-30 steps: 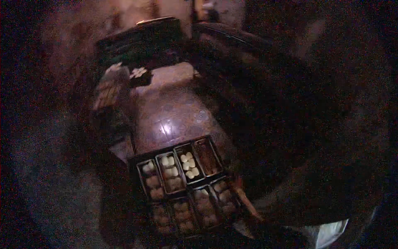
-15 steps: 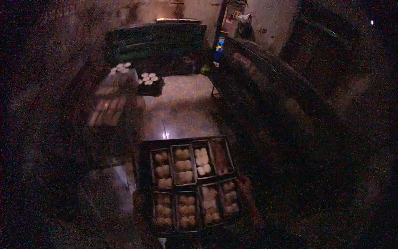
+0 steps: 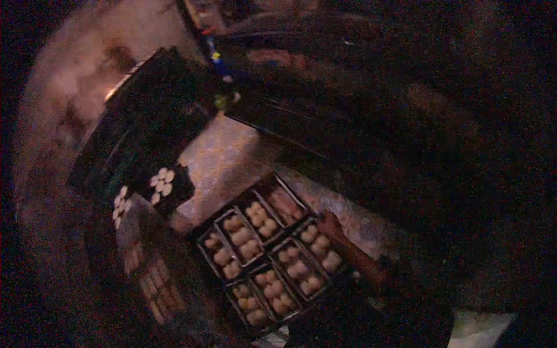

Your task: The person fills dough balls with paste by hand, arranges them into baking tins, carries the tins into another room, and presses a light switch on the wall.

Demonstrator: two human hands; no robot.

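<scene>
Right hand: the right hand (image 3: 332, 223) lies at the right edge of the tray, its forearm running down toward the lower right; whether the fingers grip that edge or only rest against it cannot be told in the dark.
Left hand: not seen; the tray's left side fades into shadow.
Tray: the tray (image 3: 200, 238) is a dark set of loaf tins, carried tilted above the floor, two rows of long compartments side by side.
Dough pieces: pale dough pieces (image 3: 243, 243) fill most tins, several to each; the tin at the far right corner holds something darker and hard to make out.
Floor: a lit patch of patterned floor (image 3: 223, 159) shows just beyond the tray's far edge.
Small tray: a dark small tray (image 3: 174, 191) with pale rounds sits left of that patch.
Rack: a rack (image 3: 148, 278) below it is barely readable.
Surroundings: the right half is almost black.
</scene>
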